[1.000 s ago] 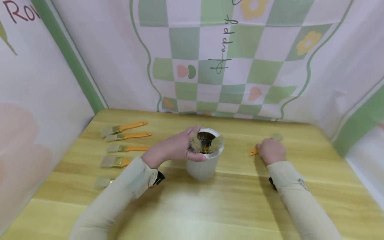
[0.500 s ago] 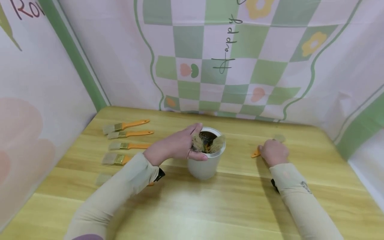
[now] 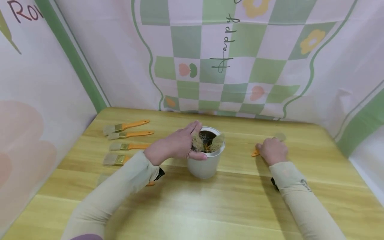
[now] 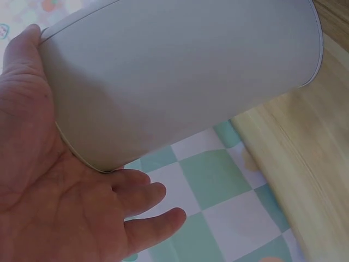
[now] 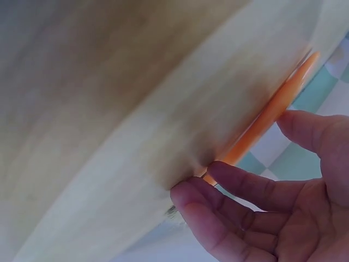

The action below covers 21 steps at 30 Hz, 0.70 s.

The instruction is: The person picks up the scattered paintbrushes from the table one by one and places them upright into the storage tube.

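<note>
Left hand [image 3: 177,145] grips pale cup's [image 3: 202,168] rim, thumb and fingers around it, probably steadying; cup upright mid-worktop [image 3: 228,206]. Right hand [image 3: 273,151] pinches orange-handled paintbrush [image 5: 265,117] toward far-right corner. Other paintbrushes [image 3: 139,133] near left edge, handles inward, presumably for easy grabbing.

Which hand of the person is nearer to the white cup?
Left. The left hand touches the white cup at the left side of its rim; the right hand is apart, to the right, touching an orange-handled brush.
</note>
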{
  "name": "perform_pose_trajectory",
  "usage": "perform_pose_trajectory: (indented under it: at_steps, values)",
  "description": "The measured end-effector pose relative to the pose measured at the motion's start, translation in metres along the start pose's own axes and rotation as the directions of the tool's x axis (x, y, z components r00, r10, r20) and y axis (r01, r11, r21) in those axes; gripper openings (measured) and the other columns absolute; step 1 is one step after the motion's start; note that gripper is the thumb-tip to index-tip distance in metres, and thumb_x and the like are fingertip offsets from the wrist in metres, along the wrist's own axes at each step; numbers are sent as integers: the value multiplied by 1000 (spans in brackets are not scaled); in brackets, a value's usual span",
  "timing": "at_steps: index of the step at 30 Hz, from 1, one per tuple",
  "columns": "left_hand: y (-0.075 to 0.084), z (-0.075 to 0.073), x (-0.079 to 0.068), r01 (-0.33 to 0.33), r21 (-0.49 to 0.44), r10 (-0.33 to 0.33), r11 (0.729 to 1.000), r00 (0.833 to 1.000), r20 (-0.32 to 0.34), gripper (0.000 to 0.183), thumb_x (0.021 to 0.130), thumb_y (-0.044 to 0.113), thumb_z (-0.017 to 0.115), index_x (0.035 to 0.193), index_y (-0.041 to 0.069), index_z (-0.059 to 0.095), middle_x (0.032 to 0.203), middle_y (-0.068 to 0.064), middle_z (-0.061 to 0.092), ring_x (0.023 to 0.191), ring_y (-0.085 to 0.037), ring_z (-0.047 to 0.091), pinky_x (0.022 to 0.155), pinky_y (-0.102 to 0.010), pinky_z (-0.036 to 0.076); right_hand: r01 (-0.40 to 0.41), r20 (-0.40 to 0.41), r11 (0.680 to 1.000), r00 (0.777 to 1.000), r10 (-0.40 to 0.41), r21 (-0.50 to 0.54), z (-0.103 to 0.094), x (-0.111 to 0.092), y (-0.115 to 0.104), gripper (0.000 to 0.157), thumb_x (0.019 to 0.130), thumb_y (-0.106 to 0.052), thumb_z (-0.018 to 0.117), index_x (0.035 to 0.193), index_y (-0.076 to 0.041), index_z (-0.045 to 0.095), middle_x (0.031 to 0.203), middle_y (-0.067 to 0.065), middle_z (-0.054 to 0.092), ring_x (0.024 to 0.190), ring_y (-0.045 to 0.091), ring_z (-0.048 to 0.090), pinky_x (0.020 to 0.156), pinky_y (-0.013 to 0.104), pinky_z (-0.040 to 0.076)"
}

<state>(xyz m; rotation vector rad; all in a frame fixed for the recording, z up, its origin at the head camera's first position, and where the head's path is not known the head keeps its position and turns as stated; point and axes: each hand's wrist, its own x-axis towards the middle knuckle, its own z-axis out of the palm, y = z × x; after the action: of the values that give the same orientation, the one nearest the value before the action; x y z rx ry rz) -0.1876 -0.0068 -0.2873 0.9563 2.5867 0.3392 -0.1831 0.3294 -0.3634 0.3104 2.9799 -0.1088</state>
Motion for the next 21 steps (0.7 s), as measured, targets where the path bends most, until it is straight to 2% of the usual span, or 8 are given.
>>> perform_pose_trajectory:
  at_steps: [9,15,18,21]
  values:
    - [0,-1,-1,-8,4,8,1000,1000,1,110,84,66,59,155,8,-1,164,-12,-5,152,-23,7,121,-45,20,-49,57,999,997,49,5,-3,4,3,47,97,-34,48,74,6,57,96,39,60,78,45,63,56,46,50]
    - [0,0,-1,-7,-8,7,1000,1000,-8,110,84,65,59,155,8,-1,164,-12,-4,151,-24,9,121,-45,20,-42,60,999,997,42,5,-5,3,3,45,95,-33,51,80,9,60,96,38,61,78,44,63,56,46,50]
    - [-1,1,0,-15,-33,15,999,1000,-16,110,83,63,61,155,7,1,164,-14,0,150,-27,15,121,-43,22,-35,61,999,998,35,10,-6,2,3,44,95,-32,52,79,8,61,98,38,61,77,43,63,57,47,50]
    - [-1,1,0,-18,-63,17,998,1000,-14,110,84,61,63,155,7,0,163,-15,2,146,-30,27,118,-39,29,-35,69,999,997,34,15,-6,3,4,43,95,-32,52,77,7,62,96,37,62,75,40,63,57,46,50]
